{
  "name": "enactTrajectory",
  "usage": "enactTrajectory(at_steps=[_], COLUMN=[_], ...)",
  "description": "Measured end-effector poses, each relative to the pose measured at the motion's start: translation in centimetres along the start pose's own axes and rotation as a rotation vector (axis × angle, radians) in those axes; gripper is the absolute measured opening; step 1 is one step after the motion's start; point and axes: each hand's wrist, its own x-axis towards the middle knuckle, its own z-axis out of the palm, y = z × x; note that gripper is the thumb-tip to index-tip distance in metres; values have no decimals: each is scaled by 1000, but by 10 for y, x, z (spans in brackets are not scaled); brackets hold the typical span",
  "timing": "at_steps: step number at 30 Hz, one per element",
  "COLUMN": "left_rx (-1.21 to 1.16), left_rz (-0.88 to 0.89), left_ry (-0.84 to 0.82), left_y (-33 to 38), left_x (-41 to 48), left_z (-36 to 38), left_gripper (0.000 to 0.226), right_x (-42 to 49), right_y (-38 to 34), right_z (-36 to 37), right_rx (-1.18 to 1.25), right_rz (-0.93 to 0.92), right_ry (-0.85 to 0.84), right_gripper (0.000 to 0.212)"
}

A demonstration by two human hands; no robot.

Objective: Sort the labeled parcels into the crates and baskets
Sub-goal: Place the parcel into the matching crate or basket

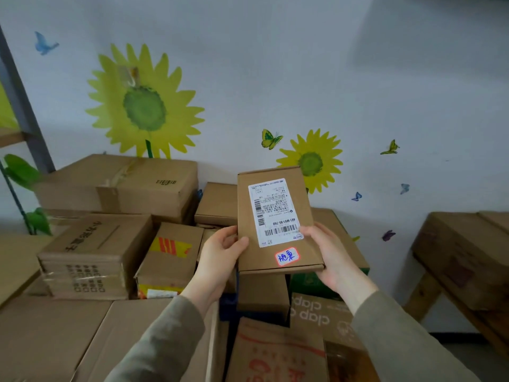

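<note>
A flat brown cardboard parcel (275, 210) is held up in front of me, its face toward the camera. It carries a white shipping label with barcodes (272, 212) and a small red-bordered sticker with blue handwriting (286, 256). My left hand (220, 260) grips the parcel's lower left edge, thumb on its face. My right hand (327, 252) grips the lower right edge, thumb over the label's corner. The parcel hovers above a pile of other boxes.
Several cardboard boxes are stacked below and to the left, among them a large one (118, 183) against the wall and one with red and yellow tape (170, 252). A wooden bench (465, 260) with cartons stands at the right. A metal shelf post (24, 114) rises at the left.
</note>
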Motion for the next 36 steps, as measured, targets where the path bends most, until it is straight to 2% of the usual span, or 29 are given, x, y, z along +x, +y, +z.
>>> enactTrajectory(at_steps=[4,9,11,15,21,26,28,31,36], left_rx=[-11,-18,-66,-173,-128,-3,49,130,264], left_rz=[-28,-139,-209,-335,-387,-478,-539,-600,-675], left_ry=[27,62,30,-38,-316,-543,-642,-797,-1043], left_y=[-7,-27,-37,-50,-75,-105,-118,-133,-163], left_x=[1,-3,-5,-16,-45,-89,-121,-166,-245], left_z=[12,45,58,88,122,140,147,154,166], left_gripper=[40,32,27,32,12,9,23,4,15], right_x=[0,-12,-21,-49,-104,-177,-222,-281,-383], right_y=[7,21,26,33,51,87,106,128,160], right_z=[-6,-29,-45,-80,-112,-124,-128,-130,-128], right_rx=[-32,-118,-104,-42,-2,87,142,215,336], right_rz=[-34,-7,14,71,81,134,148,169,165], right_ry=[119,195,259,392,667,934,1053,1179,1342], right_gripper=[34,24,17,12,22,17,21,24,27])
